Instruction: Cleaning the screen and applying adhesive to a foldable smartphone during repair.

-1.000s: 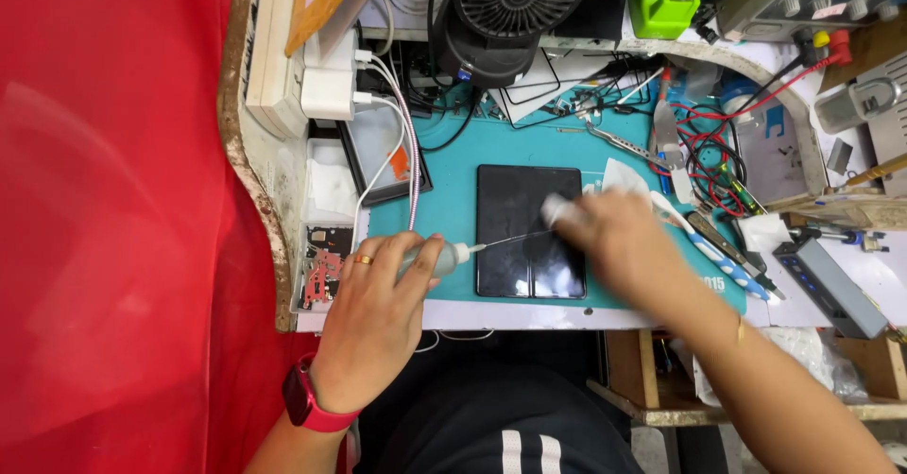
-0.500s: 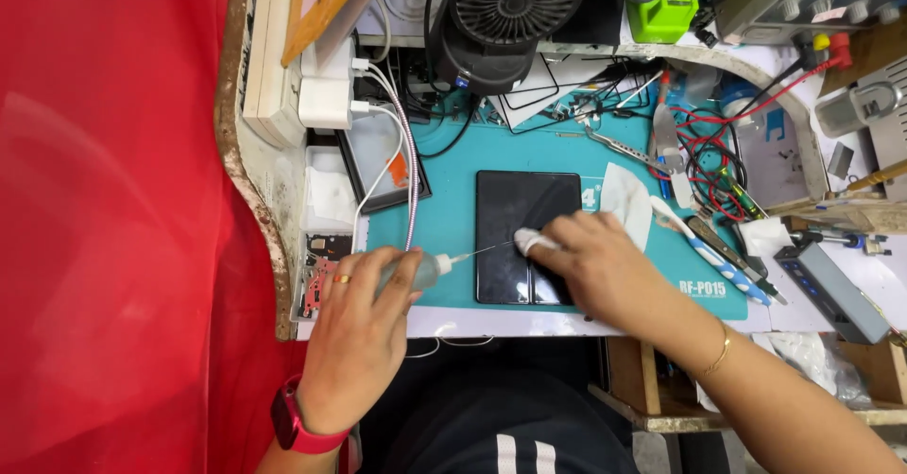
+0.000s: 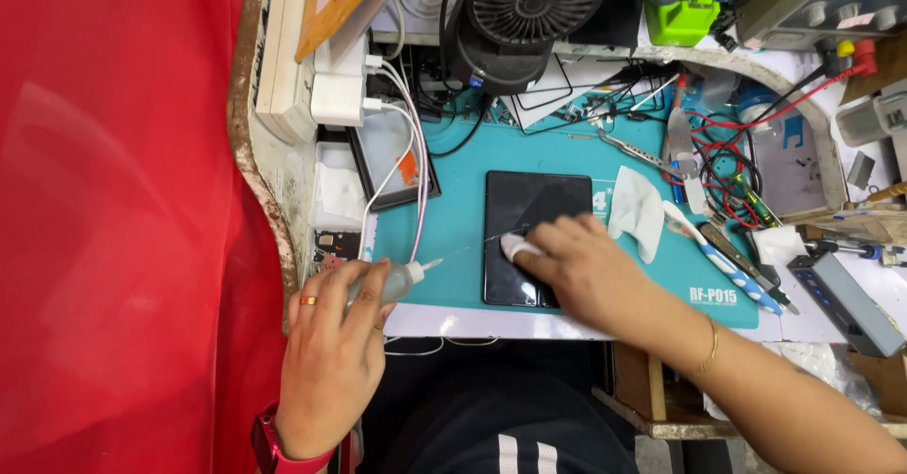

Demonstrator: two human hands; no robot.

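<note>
Fingers: on the left hand [image 3: 331, 361], closed around a small bottle [image 3: 389, 283]; on the right hand [image 3: 581, 271], a white wipe [image 3: 518, 245] is pinched.
Wipe: pressed on the dark phone [image 3: 529, 233].
Phone: laid flat on the teal mat [image 3: 453, 200].

One head-worn view — looking straight down, close over the teal mat [image 3: 453, 200] and workbench.

Your surface [image 3: 283, 167] was a crowded white bench with a worn, curved edge, and a teal work mat [image 3: 453, 200] lay flat across its middle. On that mat you had a dark phone [image 3: 534, 205] lying face-down, a crumpled white wipe [image 3: 638, 209] just beside it, and a pair of metal tweezers [image 3: 633, 148] nearer the back. A black fan [image 3: 534, 6] stood behind the mat, a white charger block [image 3: 335, 101] sat at the left, and red and black wires [image 3: 723, 157] tangled at the right.
</note>
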